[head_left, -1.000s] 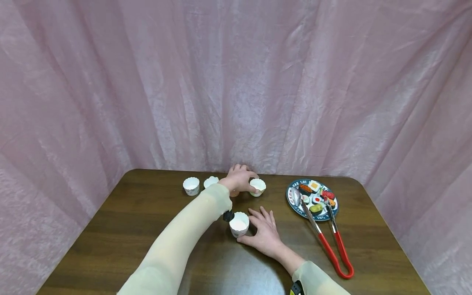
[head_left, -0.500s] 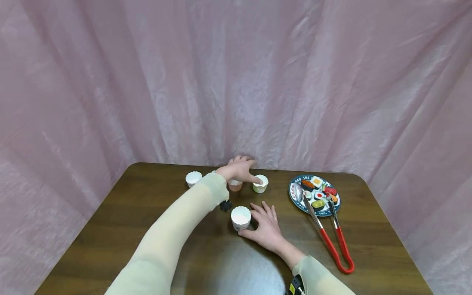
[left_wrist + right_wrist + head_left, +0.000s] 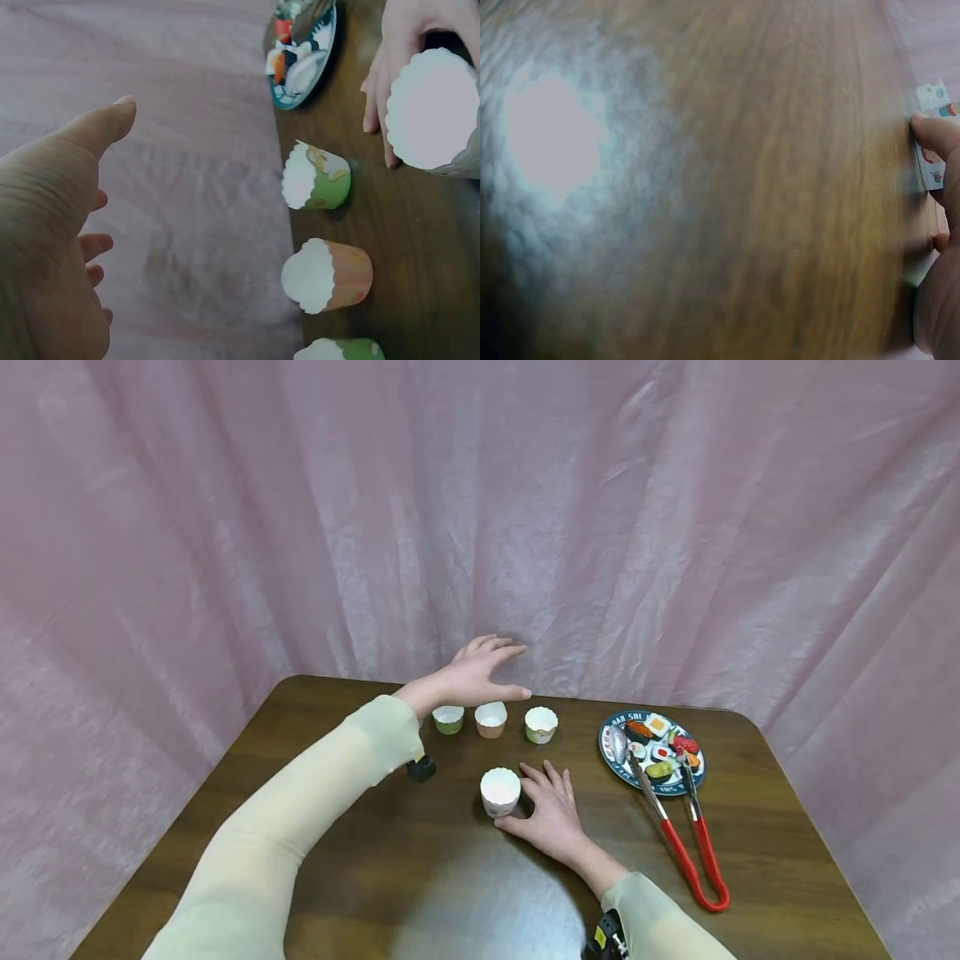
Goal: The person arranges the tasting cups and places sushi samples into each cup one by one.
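My right hand (image 3: 553, 817) holds a white paper baking cup (image 3: 500, 787) between thumb and forefinger on the table, its other fingers spread over the wood. In the right wrist view the thumb lies against the cup's printed side (image 3: 931, 161). My left hand (image 3: 474, 675) is raised at the table's back edge with thumb and fingers spread and nothing between them. Below it stand a green baking cup (image 3: 448, 718), an orange one (image 3: 491, 720) and, farther right, another green one (image 3: 541, 725). The left forearm hides most of another cup at the row's left end.
At the right, a blue-rimmed plate (image 3: 609, 752) bears several toy sushi pieces. Red-handled tongs (image 3: 684, 860) lie across it onto the wooden table (image 3: 420, 860). A pink curtain (image 3: 480, 527) hangs right behind the table's back edge.
My left hand has moved up and away from the right green cup, its thumb now clear of the rim. The orange cup has come into full view. My right hand stays at its cup.
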`<state>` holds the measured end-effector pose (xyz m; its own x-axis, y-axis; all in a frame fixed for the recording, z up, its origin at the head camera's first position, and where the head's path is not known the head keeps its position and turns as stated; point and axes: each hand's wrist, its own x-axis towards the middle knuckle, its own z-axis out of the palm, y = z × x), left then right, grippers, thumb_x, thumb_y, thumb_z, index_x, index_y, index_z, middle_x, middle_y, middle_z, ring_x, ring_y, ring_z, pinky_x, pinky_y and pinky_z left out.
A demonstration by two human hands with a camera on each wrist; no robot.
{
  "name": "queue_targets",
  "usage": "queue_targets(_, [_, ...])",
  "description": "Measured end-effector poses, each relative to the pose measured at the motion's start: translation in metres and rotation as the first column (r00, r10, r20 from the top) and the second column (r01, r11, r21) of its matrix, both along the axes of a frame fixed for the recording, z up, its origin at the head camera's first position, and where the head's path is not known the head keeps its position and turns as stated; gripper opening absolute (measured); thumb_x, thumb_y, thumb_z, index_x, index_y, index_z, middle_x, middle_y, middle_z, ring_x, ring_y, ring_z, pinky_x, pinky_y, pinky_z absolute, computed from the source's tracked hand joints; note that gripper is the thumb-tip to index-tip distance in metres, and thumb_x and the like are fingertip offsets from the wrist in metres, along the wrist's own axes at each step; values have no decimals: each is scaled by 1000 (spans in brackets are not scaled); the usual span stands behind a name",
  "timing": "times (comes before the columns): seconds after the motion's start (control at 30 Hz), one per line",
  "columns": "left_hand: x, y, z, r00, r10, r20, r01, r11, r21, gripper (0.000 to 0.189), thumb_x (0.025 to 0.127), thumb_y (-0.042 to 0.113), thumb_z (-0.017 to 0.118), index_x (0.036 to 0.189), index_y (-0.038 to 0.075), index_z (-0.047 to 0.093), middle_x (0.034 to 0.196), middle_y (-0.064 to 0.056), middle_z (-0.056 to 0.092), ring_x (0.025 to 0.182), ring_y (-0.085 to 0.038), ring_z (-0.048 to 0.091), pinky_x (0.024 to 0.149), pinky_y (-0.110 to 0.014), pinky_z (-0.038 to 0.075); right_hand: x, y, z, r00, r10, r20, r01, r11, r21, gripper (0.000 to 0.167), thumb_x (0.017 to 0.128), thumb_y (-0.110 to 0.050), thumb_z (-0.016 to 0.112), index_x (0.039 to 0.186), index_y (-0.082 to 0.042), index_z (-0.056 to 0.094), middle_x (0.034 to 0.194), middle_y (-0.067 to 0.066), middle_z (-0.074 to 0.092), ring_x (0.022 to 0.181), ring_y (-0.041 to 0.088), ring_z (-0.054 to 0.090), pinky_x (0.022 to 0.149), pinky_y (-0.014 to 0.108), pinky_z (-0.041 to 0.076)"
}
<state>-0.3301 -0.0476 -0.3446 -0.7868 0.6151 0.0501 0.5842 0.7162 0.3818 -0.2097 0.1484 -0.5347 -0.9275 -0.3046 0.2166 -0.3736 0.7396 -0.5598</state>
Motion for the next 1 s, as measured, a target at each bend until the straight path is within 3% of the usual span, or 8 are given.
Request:
queue_targets(0.17, [13,-13,11,999,-28,-44,29,999,30,86,94,70,56,163,28,27,170,-3,16,156,-30,2,119,-66,6,0,5,2,1000,-21,5,21,1000,5,61,77,-54,85,126,-21,71,155,10,48,151,44,22,119,66,0])
queue_targets(0.37, [34,-29,16,991,-65,-116,74,995,74,84,94,65,60,162,25,32,169,-3,21,156,-30,6,120,-61,9,3,8,-3,1000,-24,-11,24,1000,9,62,76,-54,86,126,-19,71,153,10,50,149,46,24,118,67,2])
queue_targets(0.53, [55,-43,13,982,-85,-171,103,990,100,84,93,60,66,162,24,33,168,-2,23,156,-25,7,121,-59,9,7,8,-10,1000,-11,-3,11,1000,8,64,76,-54,85,128,-20,71,153,11,50,149,47,24,117,68,2])
queue_targets(0.8, [78,-56,9,965,-111,-238,141,983,116,92,87,61,74,162,28,32,168,1,22,155,-24,9,121,-59,7,7,8,-14,1000,-20,-19,20,1000,-7,63,75,-55,86,126,-21,71,152,12,50,148,49,26,116,70,3])
queue_targets(1.0, [88,-60,-8,965,-133,-226,158,983,97,98,82,60,80,161,26,34,167,-1,24,155,-27,12,121,-59,10,4,8,-10,999,-29,-22,29,1000,-1,61,74,-55,87,125,-22,72,152,12,51,148,48,25,117,69,3])
